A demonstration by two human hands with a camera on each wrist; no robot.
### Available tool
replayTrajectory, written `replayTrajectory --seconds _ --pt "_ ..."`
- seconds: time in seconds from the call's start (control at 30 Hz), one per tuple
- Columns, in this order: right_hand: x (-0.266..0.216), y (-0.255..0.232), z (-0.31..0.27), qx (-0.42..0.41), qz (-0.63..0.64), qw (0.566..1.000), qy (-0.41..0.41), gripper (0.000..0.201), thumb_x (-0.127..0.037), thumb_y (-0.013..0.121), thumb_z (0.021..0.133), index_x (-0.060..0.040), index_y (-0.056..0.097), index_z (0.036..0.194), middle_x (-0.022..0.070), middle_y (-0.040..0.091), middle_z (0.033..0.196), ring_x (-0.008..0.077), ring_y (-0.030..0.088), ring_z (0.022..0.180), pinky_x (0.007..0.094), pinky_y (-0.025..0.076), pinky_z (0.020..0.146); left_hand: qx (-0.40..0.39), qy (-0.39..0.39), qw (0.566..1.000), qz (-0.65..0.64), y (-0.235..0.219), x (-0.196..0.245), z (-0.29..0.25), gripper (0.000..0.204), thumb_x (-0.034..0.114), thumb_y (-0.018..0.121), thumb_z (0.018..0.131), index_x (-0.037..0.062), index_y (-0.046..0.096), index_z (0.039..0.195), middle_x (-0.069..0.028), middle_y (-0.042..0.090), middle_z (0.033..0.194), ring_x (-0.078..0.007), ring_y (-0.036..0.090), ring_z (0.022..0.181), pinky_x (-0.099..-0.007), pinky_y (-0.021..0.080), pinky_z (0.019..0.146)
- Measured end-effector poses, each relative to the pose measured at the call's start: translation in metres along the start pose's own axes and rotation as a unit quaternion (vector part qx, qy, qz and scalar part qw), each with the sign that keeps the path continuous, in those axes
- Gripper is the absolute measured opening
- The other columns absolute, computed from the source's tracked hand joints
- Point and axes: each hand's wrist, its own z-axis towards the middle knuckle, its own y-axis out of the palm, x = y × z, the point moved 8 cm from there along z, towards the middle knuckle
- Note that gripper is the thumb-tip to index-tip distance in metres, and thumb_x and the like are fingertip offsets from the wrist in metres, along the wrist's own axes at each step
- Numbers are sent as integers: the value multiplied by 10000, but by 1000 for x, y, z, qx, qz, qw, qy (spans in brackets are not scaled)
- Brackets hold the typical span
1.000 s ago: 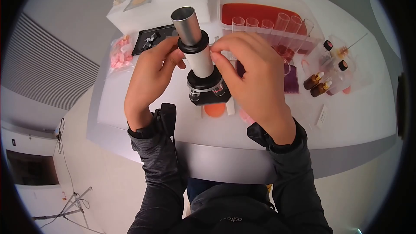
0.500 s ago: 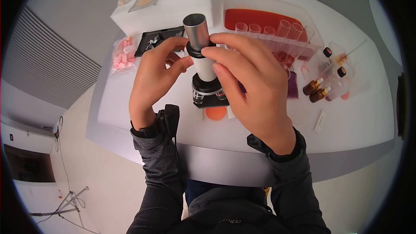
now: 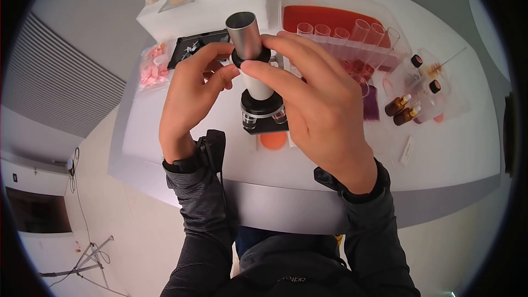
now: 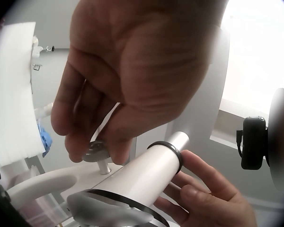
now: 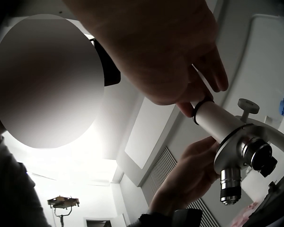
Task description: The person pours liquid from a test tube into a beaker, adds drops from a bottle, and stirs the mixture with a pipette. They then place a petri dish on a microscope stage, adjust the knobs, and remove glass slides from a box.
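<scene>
A microscope (image 3: 256,82) with a white tube and a silver upper tube (image 3: 246,41) stands before me. Fingers of my right hand (image 3: 324,99) curl round the black collar (image 5: 196,113) at the top of the white tube. Bent fingers of my left hand (image 3: 190,93) lie at the tube's left side, thumb tip close to the collar; I cannot tell whether they grip it. In the left wrist view those fingers overlap a round metal knob (image 4: 95,152). The right wrist view shows this knob (image 5: 248,105) uncovered, and objective lenses (image 5: 230,184) below the tube.
An orange disc (image 3: 273,141) lies in front of the microscope. To the right are test tubes (image 3: 360,36), a tub of red liquid (image 3: 308,15), brown dropper bottles (image 3: 406,115) and a purple piece (image 3: 370,103). A white block (image 3: 165,22) and pink bag (image 3: 154,69) stand left.
My right hand has moved from the white tube's right side up to the collar, its fingers now reaching across the front. My left fingers have shifted slightly along the tube's left side.
</scene>
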Motion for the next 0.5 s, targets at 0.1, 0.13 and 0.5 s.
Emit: replayTrajectory --seconds 0.1,0.13,0.5 --pt "0 0 0 -3 6 1000 7 486 134 565 666 -68 718 1080 164 643 1130 353 638 1026 386 544 810 -2 0 1000 5 0 0 0 283 100 644 919 -49 603 1156 -72 652 835 -118 604 671 -267 480 599" --pt "0 0 0 -4 5 1000 8 489 135 566 662 -68 718 1080 164 643 1130 351 639 1020 384 544 804 -3 0 1000 6 -1 -1 0 277 102 637 926 -48 604 1157 -68 647 829 -115 599 669 -265 477 598" --pt "2 1 -1 -1 7 1000 7 493 134 559 652 -75 724 1067 151 645 1121 332 643 971 364 537 752 -27 -13 999 -18 4 -2 -1 259 77 628 926 -31 597 1159 -73 633 804 -111 588 663 -259 462 600"
